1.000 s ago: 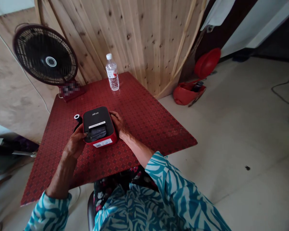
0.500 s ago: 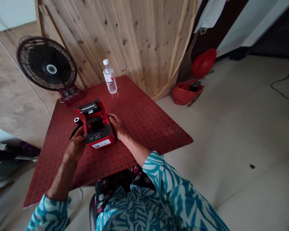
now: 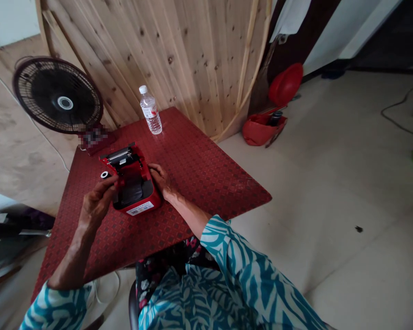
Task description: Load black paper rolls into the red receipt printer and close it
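Note:
On the table sits a red and black label printer (image 3: 141, 206) with its lid tipped up at the back and its inside exposed. A dark, slightly shiny sheet, perhaps black ribbon film (image 3: 132, 191), lies over its front part. My left hand (image 3: 98, 199) is at the printer's left edge, thumb and fingers closed in a pinch; what they hold is too dark to make out. My right hand (image 3: 161, 179) grips the printer's right side. Just behind my left fingers shows the white-cored end of a small roll (image 3: 105, 174), the rest of it hidden.
A clear water bottle (image 3: 151, 112) and a dark fan (image 3: 60, 98) stand at the back of the red patterned table (image 3: 206, 183). Behind leans a large round wooden board (image 3: 179, 59). Red containers (image 3: 259, 130) rest on the floor to the right.
My left hand has lifted from the printer's front left corner and moved a little back along its left edge. The button panel seen earlier now shows as a dark sheet. My right hand stays put.

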`<state>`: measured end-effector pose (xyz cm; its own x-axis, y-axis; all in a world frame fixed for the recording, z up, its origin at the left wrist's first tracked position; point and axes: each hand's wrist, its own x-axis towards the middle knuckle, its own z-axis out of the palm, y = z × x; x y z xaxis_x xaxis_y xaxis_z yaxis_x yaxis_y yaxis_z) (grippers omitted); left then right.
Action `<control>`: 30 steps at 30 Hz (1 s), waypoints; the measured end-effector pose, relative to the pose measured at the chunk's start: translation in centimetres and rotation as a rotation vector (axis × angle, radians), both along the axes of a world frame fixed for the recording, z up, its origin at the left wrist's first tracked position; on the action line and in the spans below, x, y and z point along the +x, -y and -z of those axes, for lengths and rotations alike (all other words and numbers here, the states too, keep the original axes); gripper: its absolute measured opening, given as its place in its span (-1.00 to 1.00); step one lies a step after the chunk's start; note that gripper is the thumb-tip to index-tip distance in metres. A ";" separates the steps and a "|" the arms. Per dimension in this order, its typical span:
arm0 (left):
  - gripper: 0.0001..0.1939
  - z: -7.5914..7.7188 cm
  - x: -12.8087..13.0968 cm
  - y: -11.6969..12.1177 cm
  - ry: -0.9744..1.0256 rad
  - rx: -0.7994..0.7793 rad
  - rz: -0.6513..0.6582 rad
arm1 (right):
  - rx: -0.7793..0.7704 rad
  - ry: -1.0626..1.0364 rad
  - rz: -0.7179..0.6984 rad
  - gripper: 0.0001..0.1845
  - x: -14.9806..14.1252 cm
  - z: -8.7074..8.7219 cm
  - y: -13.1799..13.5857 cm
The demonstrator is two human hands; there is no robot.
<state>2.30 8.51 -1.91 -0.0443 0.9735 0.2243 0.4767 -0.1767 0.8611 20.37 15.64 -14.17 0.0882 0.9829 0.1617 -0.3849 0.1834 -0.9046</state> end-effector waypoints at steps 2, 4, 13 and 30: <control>-0.68 -0.9 0.5 -1.3 -0.230 0.056 0.105 | -0.005 0.012 0.015 -0.72 0.0 0.1 -0.2; -0.74 -1.2 1.3 -3.1 -0.400 0.058 0.243 | -0.007 0.018 0.021 -0.72 0.0 0.2 -0.4; -0.91 0.9 3.1 -10.1 -0.558 -0.100 0.441 | 0.013 0.042 0.027 -0.76 0.1 -0.2 -0.5; -0.64 -3.4 1.2 -4.9 -0.574 0.104 0.403 | 0.003 0.031 -0.014 -0.73 0.2 0.1 -0.4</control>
<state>3.47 13.41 1.51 0.4683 0.8613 0.1972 0.7304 -0.5029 0.4621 20.62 16.07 -14.26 0.0695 0.9834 0.1675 -0.3593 0.1814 -0.9154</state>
